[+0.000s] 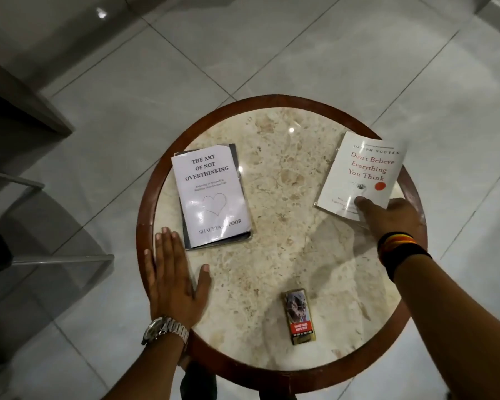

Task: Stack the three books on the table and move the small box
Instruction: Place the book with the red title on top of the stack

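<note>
Two bare forearms are seen reaching from the bottom edge over a round table [145, 215] with a marble-like top and a dark wooden rim. On the left wrist a metal watch [164, 329] is worn; the left hand [174, 280] is laid flat on the table's left edge, palm down, fingers spread and closed on nothing. Just beside its fingertips lies the book [211, 194] titled "The Art of Not Overthinking", face up, stacked on a darker book [236, 157] of which only the edges are shown. The hand and this stack appear apart, though only narrowly.

Coloured bands [399, 246] are worn on the right wrist. The right hand [390, 219] is stretched to the table's right side, where the white book [364, 171] "Don't Believe Everything You Think" is gripped at its near corner: the thumb is pressed on the cover, the other fingers are hidden below. Whether the book is lifted or resting cannot be told; its far right corner reaches over the rim.

Near the front edge, between the two arms and well apart from the books, the small box [299, 316] is lying flat.
</note>
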